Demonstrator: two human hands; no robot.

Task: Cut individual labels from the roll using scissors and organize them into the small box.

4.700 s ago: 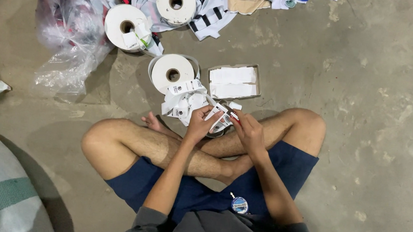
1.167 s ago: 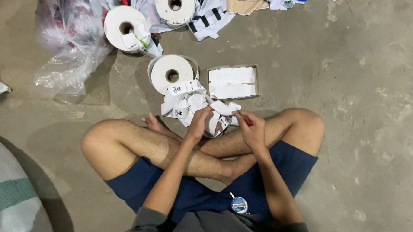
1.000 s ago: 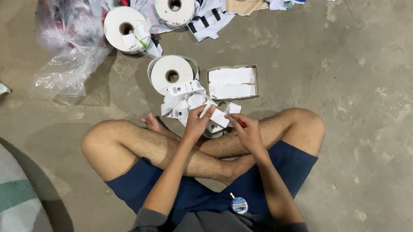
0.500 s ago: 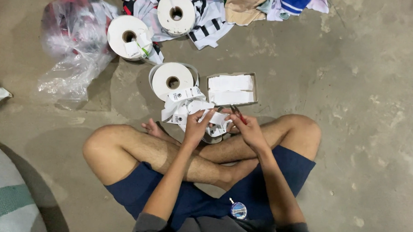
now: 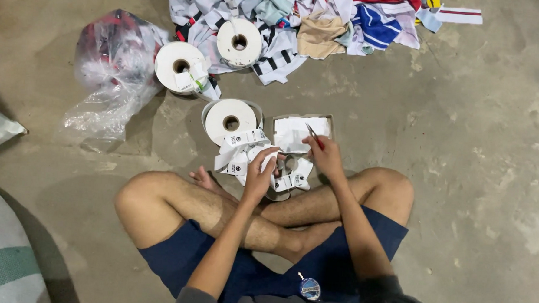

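Your left hand (image 5: 260, 176) is hiding part of the white label strip (image 5: 240, 151) it is pinching; your right hand (image 5: 325, 155) is gripping small scissors (image 5: 312, 134) (blade gap unclear).

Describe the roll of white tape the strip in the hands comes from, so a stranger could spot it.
Start at the person's crossed legs on the concrete floor. Just beyond the left hand lies a white tape roll, beside a small flat box. Unlike the two rolls farther off, its printed strip trails loose.

left hand (image 5: 260, 175): fingers curled closed, forearm reaching forward over crossed legs
right hand (image 5: 325, 155): fingers pinched shut, arm extended
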